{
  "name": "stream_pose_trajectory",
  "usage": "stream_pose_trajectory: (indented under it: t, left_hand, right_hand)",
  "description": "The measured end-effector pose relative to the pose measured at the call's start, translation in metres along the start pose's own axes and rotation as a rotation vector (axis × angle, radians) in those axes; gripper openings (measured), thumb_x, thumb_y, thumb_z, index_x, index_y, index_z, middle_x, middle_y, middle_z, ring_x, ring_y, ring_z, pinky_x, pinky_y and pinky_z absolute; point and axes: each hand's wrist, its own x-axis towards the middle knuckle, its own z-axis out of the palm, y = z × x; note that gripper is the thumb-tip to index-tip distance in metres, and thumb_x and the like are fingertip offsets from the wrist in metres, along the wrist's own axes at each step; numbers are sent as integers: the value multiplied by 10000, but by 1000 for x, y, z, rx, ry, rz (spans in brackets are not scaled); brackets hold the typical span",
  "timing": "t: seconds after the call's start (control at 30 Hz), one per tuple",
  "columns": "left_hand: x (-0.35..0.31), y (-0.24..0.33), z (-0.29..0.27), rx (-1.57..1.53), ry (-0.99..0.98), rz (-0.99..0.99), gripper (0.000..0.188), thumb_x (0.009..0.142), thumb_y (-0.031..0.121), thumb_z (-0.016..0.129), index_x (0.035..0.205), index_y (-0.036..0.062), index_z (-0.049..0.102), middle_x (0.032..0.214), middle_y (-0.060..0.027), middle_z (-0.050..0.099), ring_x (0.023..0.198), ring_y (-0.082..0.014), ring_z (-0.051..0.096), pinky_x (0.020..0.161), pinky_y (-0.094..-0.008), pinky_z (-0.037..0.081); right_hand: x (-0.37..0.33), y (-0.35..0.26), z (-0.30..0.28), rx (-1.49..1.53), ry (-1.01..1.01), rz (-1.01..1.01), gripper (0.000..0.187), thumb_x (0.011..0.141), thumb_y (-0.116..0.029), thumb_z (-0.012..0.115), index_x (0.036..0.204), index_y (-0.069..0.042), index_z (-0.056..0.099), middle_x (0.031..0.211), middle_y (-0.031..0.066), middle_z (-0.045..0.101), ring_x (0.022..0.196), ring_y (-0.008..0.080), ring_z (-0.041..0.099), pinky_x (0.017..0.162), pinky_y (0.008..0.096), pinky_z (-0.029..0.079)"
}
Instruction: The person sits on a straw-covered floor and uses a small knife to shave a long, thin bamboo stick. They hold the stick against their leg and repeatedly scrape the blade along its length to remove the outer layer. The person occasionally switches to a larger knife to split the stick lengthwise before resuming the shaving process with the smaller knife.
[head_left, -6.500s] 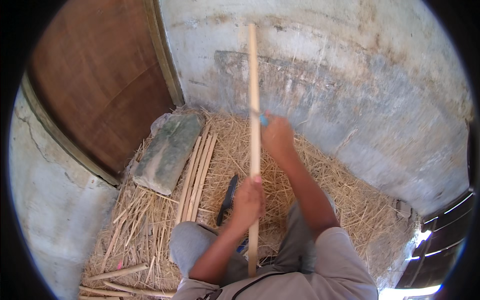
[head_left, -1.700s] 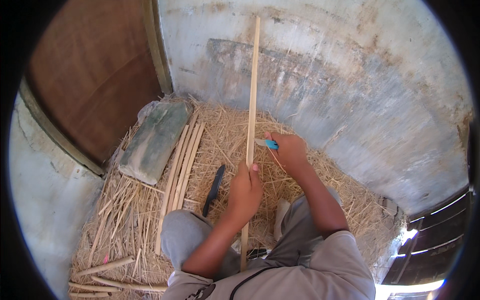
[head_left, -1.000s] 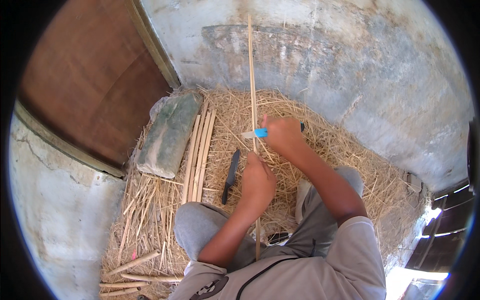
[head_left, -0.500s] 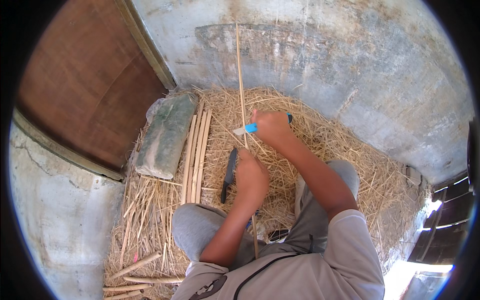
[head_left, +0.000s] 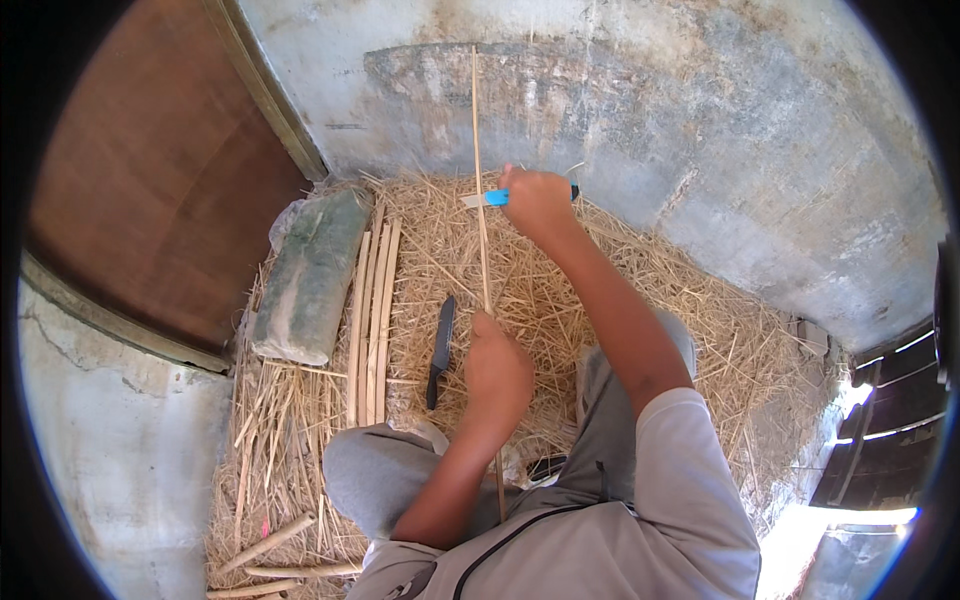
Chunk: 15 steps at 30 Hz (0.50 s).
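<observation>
A long, thin bamboo-like strip (head_left: 476, 120) stretches from my lap away toward the wall. My left hand (head_left: 498, 368) is closed around it, just in front of my knees. Farther along the strip, my right hand (head_left: 541, 208) grips a blue box cutter (head_left: 496, 198). Its pale blade lies across the strip; whether it bites into the surface is too small to tell. Left of my left hand, a black kitchen knife (head_left: 443, 340) rests on the straw.
Several split strips (head_left: 374, 310) lie lengthwise beside a wrapped, greenish block (head_left: 312, 275) at left. Loose straw (head_left: 720, 340) covers the floor. Short sticks (head_left: 268, 543) are at the lower left. A stained wall (head_left: 650, 120) and a brown door panel (head_left: 150, 180) bound the space.
My right hand and the box cutter have moved away from my left hand, farther along the strip toward the wall. My left hand keeps its hold; the view has shifted slightly.
</observation>
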Motion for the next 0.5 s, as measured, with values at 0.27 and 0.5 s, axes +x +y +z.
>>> stream_pose_trajectory:
  t: [0.27, 0.5]
  left_hand:
    - [-51, 7, 10, -43, -204, 21, 195, 1015, 68, 494, 1166, -46, 446, 909, -349, 646, 841, -567, 641, 728, -606, 511]
    - [6, -43, -9, -418, -214, -123, 144, 1121, 187, 469, 1170, 52, 478, 804, -127, 612, 594, -220, 587, 538, -357, 464]
  right_hand:
    - [52, 121, -16, -172, 4, 697, 249, 920, -265, 649, 820, -60, 749, 785, 157, 750, 743, 364, 756, 616, 464, 589]
    - [14, 175, 15, 92, -159, 835, 401, 963, -387, 620, 922, -21, 779, 837, 205, 770, 792, 395, 760, 754, 492, 603]
